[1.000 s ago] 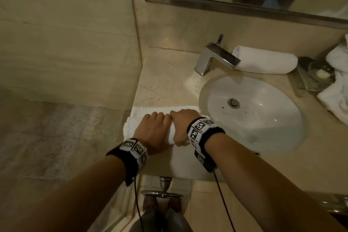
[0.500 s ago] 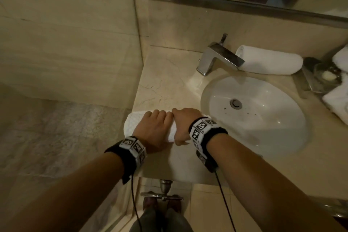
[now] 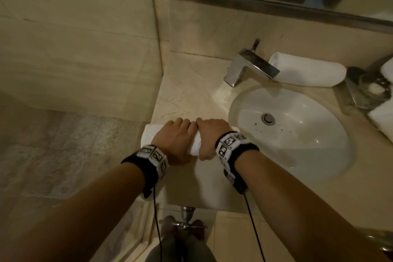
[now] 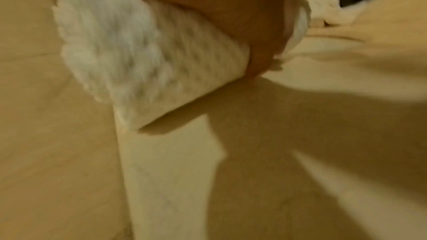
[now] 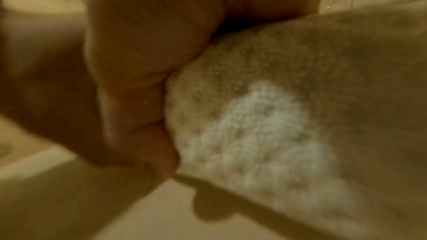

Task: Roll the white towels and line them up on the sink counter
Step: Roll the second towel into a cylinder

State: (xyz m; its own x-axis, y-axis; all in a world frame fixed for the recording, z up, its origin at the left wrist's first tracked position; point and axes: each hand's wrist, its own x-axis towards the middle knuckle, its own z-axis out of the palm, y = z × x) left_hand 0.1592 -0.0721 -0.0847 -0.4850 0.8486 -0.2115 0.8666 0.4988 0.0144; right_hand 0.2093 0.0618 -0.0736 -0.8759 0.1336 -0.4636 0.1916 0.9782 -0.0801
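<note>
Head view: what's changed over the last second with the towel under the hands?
The flat strip of towel that lay ahead of the hands a second ago is gone: left hand and right hand have rolled it away from the person into the roll. Both hands keep gripping it, side by side. The finished rolled towel behind the faucet stayed put.

Bare beige marble tabletop (image 3: 187, 83) lies open beyond the hands toward the back wall. To the right, the white oval basin (image 3: 297, 134) and angular chrome faucet (image 3: 248, 68) block passage, with a rolled white towel (image 3: 308, 72) just behind the faucet.
</note>
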